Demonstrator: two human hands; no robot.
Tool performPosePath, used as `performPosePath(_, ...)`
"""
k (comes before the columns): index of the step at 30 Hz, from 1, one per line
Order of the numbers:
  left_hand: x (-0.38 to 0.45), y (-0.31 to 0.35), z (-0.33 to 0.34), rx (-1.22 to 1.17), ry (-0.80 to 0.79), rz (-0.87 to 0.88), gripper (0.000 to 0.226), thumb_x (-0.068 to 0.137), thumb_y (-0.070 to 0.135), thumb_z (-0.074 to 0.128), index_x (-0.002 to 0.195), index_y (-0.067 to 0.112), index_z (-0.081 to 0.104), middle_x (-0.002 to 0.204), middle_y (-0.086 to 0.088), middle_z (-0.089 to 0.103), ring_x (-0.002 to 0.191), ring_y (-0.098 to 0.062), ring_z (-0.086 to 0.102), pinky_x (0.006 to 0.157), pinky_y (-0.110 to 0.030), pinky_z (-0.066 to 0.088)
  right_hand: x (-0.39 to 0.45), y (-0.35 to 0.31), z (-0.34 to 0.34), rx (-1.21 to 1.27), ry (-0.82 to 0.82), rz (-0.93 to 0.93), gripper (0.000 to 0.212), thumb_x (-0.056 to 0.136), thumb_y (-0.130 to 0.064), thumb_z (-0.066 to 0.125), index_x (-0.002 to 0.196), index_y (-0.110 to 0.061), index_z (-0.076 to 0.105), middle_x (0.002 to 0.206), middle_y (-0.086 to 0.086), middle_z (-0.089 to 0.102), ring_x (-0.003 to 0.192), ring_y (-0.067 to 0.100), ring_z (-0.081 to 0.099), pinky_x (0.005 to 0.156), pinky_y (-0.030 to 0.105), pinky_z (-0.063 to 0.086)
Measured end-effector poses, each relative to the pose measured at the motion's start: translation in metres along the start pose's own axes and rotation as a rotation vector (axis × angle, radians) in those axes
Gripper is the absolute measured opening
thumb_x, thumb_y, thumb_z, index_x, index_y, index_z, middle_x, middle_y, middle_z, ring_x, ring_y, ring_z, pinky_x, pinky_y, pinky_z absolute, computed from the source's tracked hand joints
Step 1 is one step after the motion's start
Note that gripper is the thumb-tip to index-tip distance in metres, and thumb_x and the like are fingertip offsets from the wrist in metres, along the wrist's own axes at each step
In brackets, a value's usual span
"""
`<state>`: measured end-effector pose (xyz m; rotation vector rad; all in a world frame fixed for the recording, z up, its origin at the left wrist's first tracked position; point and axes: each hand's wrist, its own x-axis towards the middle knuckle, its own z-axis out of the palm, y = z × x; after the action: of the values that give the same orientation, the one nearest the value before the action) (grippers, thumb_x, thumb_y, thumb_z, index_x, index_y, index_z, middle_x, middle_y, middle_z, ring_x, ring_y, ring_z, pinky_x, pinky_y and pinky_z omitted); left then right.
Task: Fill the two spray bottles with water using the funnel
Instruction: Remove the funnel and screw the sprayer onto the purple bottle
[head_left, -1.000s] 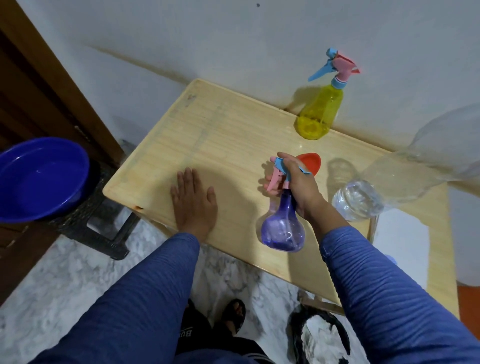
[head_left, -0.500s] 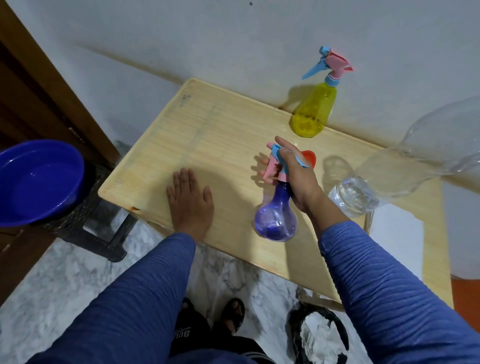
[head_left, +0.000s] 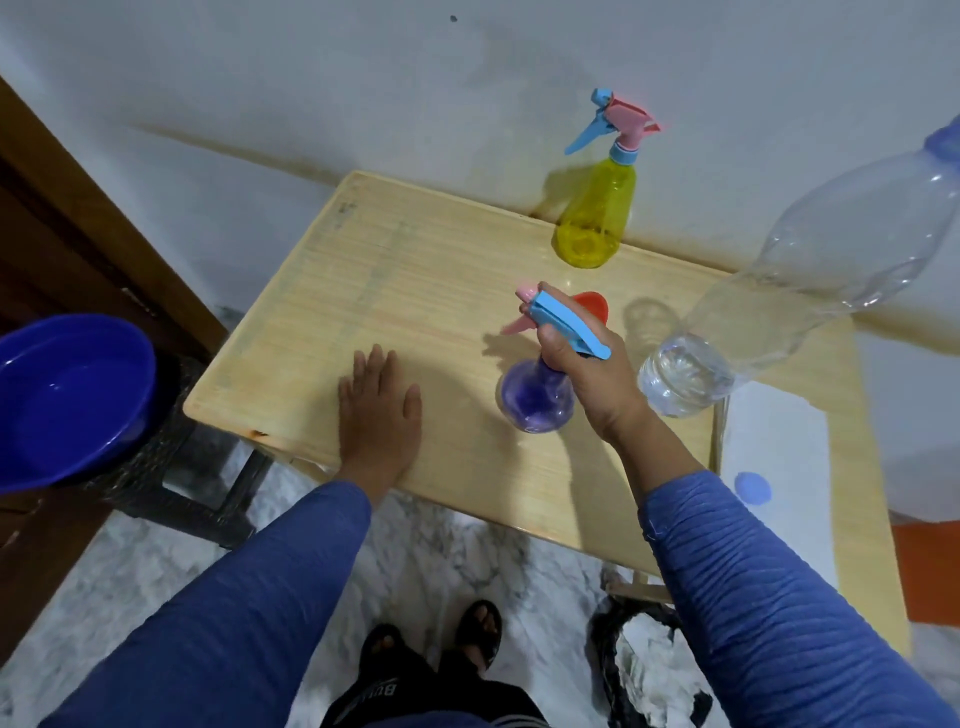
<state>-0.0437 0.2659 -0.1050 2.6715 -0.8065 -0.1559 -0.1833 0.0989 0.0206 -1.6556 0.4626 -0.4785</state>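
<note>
Your right hand has its fingers clenched round the neck and spray head of the purple bottle, which stands upright on the surface, its long axis vertical. The bottle is the landmark for what follows. Your left hand lies to its left, flat, palm down, fingers released and grasping nothing; it is apart from the bottle but is the free hand nearest to it. The funnel lies just behind the bottle, partly hidden by your right hand. The yellow bottle stands farther behind, near the wall, its head on. The clear water bottle stands to the right, leaning in the wide view, with water visible only near its base.

The coming move, by judgement, is unscrewing the spray head: your right hand already sits on the vertical axis, so your left hand must cross rightward to steady the purple body.
</note>
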Motion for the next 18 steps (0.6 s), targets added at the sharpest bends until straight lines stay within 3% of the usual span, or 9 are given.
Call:
performPosePath(3,-0.008,0.013,0.004,-0.186,-0.015,0.240,0.068,0.088,0.047,0.021,0.144,0.010,0.032,0.154,-0.009,0.025,0.144,-0.026,0.013,0.115,-0.043,0.013,-0.013,0.022,0.001,0.015,0.141,0.118,0.029,0.085,-0.008,0.065,0.113,-0.016,0.060,0.091,-0.012,0.067,0.083,-0.007,0.063,0.080,0.019,0.047)
performPosePath(5,-0.015,0.028,0.007,-0.334,-0.066,0.370,0.065,0.089,0.046,0.028,0.142,0.009,0.034,0.152,-0.011,0.029,0.143,-0.022,0.015,0.115,-0.040,0.018,-0.022,0.040,0.002,-0.045,0.196,0.136,0.034,0.083,-0.013,0.070,0.115,-0.015,0.060,0.103,-0.003,0.067,0.089,-0.005,0.061,0.086,0.018,0.046)
performPosePath(8,-0.024,0.051,0.009,-0.508,-0.169,0.467,0.066,0.090,0.046,0.035,0.143,0.008,0.031,0.151,-0.011,0.030,0.140,-0.015,0.018,0.113,-0.030,0.021,-0.036,0.060,0.007,-0.252,0.236,0.080,0.054,0.080,-0.037,0.066,0.129,-0.017,0.053,0.127,0.000,0.059,0.113,-0.002,0.053,0.095,0.010,0.040)
performPosePath(11,-0.026,0.067,0.006,-0.625,-0.236,0.409,0.070,0.088,0.050,0.038,0.145,0.011,0.027,0.150,-0.005,0.031,0.135,-0.009,0.029,0.104,-0.017,0.026,-0.051,0.076,0.018,-0.362,0.300,0.114,0.063,0.081,-0.042,0.060,0.138,-0.020,0.044,0.141,0.000,0.047,0.131,0.011,0.042,0.107,0.021,0.035)
performPosePath(12,-0.025,0.071,0.004,-0.641,-0.232,0.381,0.068,0.088,0.045,0.043,0.145,0.011,0.027,0.149,-0.005,0.035,0.134,-0.012,0.034,0.099,-0.013,0.026,-0.055,0.078,0.022,-0.358,0.338,0.127,0.061,0.083,-0.037,0.060,0.139,-0.020,0.044,0.139,-0.001,0.048,0.130,0.012,0.043,0.106,0.021,0.036)
performPosePath(15,-0.020,0.074,0.002,-0.649,-0.241,0.298,0.058,0.091,0.021,0.054,0.144,0.016,0.032,0.143,-0.003,0.045,0.127,-0.017,0.044,0.088,-0.009,0.028,-0.056,0.076,0.032,-0.335,0.424,0.120,0.052,0.087,-0.020,0.063,0.136,-0.019,0.047,0.119,-0.014,0.051,0.108,0.002,0.050,0.089,-0.001,0.034)
performPosePath(18,-0.015,0.070,-0.002,-0.701,-0.226,0.260,0.057,0.088,0.015,0.058,0.142,0.017,0.038,0.138,-0.003,0.051,0.123,-0.017,0.049,0.088,-0.010,0.031,-0.049,0.070,0.037,-0.293,0.434,0.135,0.052,0.087,-0.014,0.063,0.136,-0.021,0.047,0.114,-0.014,0.054,0.107,0.005,0.053,0.087,0.002,0.037)
